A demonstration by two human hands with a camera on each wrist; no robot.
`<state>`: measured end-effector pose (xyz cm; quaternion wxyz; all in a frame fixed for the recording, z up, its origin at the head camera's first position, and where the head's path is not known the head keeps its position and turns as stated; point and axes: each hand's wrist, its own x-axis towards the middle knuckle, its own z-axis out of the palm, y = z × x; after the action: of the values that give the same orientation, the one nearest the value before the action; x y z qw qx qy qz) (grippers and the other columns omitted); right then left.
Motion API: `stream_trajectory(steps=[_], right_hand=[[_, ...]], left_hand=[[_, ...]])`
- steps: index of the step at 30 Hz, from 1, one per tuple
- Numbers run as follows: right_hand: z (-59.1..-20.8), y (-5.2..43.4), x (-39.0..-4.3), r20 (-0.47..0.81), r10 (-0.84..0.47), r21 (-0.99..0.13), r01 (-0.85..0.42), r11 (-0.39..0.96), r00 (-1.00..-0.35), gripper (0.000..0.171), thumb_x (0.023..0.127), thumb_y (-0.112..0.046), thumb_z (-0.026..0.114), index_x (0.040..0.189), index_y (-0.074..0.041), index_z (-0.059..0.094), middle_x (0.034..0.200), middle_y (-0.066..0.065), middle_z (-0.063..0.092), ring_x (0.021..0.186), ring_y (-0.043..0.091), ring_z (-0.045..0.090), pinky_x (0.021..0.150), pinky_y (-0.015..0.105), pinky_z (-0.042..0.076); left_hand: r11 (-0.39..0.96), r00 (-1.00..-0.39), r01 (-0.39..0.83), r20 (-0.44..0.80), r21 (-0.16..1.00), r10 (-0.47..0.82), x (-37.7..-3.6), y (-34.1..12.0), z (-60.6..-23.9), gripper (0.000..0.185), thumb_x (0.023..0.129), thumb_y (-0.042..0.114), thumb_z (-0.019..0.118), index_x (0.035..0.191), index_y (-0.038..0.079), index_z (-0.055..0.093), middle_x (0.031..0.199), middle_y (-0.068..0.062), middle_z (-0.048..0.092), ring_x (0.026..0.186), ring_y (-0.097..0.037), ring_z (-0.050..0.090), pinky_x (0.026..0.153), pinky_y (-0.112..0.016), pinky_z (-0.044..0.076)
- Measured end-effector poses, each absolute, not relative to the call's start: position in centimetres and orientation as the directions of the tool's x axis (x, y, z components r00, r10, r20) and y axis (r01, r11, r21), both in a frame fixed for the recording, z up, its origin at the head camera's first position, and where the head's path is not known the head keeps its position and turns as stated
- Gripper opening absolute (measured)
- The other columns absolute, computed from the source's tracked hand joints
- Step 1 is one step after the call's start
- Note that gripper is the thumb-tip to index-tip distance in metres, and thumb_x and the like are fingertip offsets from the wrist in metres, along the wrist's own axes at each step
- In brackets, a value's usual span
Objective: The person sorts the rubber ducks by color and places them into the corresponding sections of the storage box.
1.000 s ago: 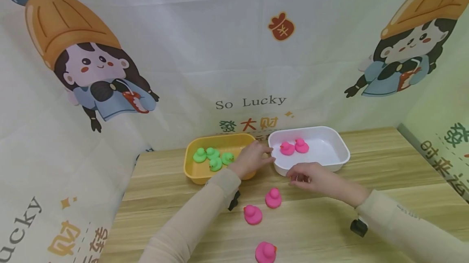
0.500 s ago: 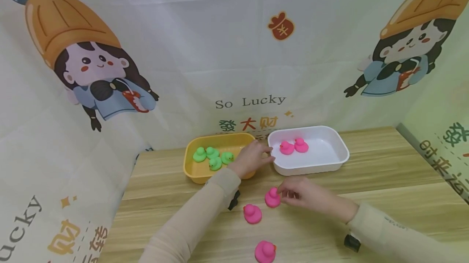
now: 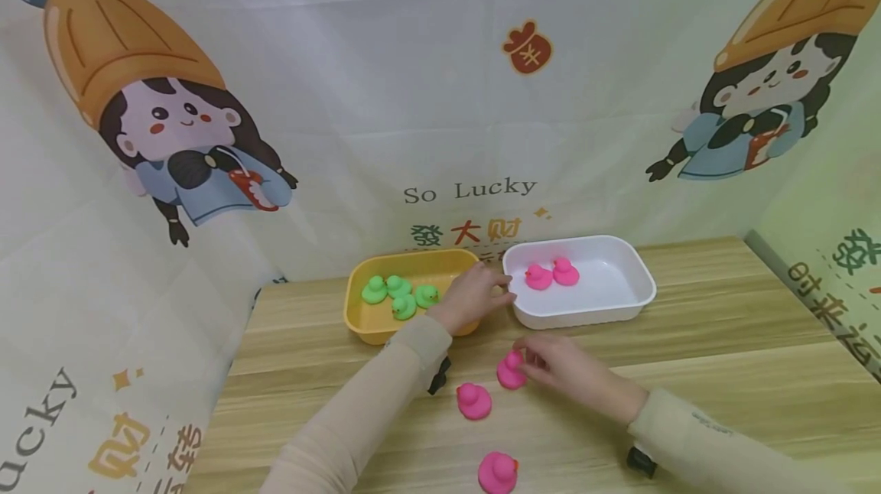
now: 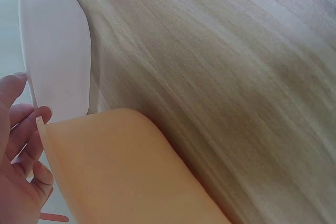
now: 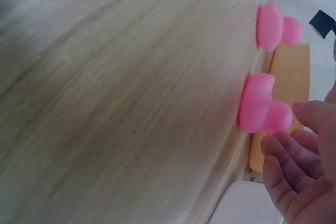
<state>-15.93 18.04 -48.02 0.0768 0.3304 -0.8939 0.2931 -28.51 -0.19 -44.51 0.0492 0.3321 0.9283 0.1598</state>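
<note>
My right hand (image 3: 574, 373) is at a pink rubber duck (image 3: 509, 375) on the table. In the right wrist view the thumb and fingers lie on either side of that duck's head (image 5: 279, 117), with the thumb tip just beside it. My left hand (image 3: 475, 297) reaches over the right end of the yellow tub (image 3: 372, 336), its loosely bent fingertips by the near left rim of the white tub (image 3: 585, 318). Two pink ducks (image 3: 566, 272) sit inside the white tub. Several green ducks (image 3: 403, 307) are in the yellow one.
Two more pink ducks stand on the wooden table (image 3: 723, 310): one duck (image 3: 474, 402) left of the right hand, another duck (image 3: 499, 472) nearer the front edge. A printed cloth (image 3: 440, 96) hangs close behind the tubs.
My right hand has come down and left from the white tub's near wall to the nearest pink duck, its fingers now at the duck's head. The left hand stays in place.
</note>
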Motion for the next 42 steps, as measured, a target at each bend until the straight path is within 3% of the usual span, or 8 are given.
stream_trajectory(steps=[9, 17, 22, 27, 42], right_hand=[[-48.6, 17.0, -16.3, 0.265, -0.533, -0.425, -0.594, 0.683, -0.803, 0.016, 0.092, -0.012, 0.077, 0.106, -0.008, 0.072, 0.094, -0.002, 0.070, 0.082, 0.009, 0.062, 0.076, 0.029, 0.058], [-48.8, 16.5, -16.7, 0.236, -0.542, -0.386, -0.589, 0.710, -0.807, 0.015, 0.092, -0.017, 0.081, 0.098, -0.013, 0.068, 0.086, -0.007, 0.061, 0.073, 0.005, 0.056, 0.067, 0.025, 0.054], [-48.6, 16.7, -16.6, 0.254, -0.567, -0.367, -0.621, 0.693, -0.784, 0.014, 0.091, -0.015, 0.080, 0.097, -0.012, 0.067, 0.085, -0.005, 0.059, 0.072, 0.007, 0.056, 0.065, 0.025, 0.054], [-48.5, 17.1, -16.2, 0.285, -0.583, -0.335, -0.649, 0.683, -0.761, 0.015, 0.091, -0.011, 0.080, 0.103, -0.010, 0.071, 0.091, 0.000, 0.063, 0.078, 0.013, 0.063, 0.071, 0.030, 0.058], [-47.9, 18.0, -15.6, 0.283, -0.568, -0.415, -0.633, 0.654, -0.773, 0.020, 0.092, -0.006, 0.077, 0.110, -0.005, 0.068, 0.096, 0.001, 0.066, 0.084, 0.013, 0.063, 0.076, 0.031, 0.058]], left_hand=[[0.737, -0.779, 0.594, 0.002, 0.324, 0.627, -28.5, -0.2, -44.4, 0.041, 0.103, 0.035, 0.066, 0.134, 0.009, 0.071, 0.130, -0.004, 0.073, 0.119, -0.023, 0.059, 0.106, -0.035, 0.050], [0.739, -0.780, 0.593, 0.002, 0.319, 0.625, -28.5, -0.2, -44.4, 0.041, 0.103, 0.035, 0.066, 0.134, 0.010, 0.071, 0.129, -0.005, 0.073, 0.115, -0.022, 0.059, 0.103, -0.035, 0.051], [0.736, -0.777, 0.598, 0.007, 0.317, 0.629, -28.5, -0.2, -44.4, 0.041, 0.103, 0.035, 0.066, 0.134, 0.009, 0.071, 0.128, -0.006, 0.074, 0.114, -0.023, 0.060, 0.103, -0.036, 0.051], [0.734, -0.776, 0.600, 0.009, 0.318, 0.630, -28.5, -0.2, -44.5, 0.041, 0.103, 0.036, 0.066, 0.134, 0.008, 0.071, 0.127, -0.006, 0.074, 0.114, -0.023, 0.060, 0.103, -0.036, 0.051], [0.731, -0.778, 0.599, 0.021, 0.327, 0.628, -28.5, -0.2, -44.5, 0.040, 0.103, 0.035, 0.066, 0.132, 0.009, 0.072, 0.128, -0.005, 0.074, 0.115, -0.023, 0.061, 0.103, -0.036, 0.051]])
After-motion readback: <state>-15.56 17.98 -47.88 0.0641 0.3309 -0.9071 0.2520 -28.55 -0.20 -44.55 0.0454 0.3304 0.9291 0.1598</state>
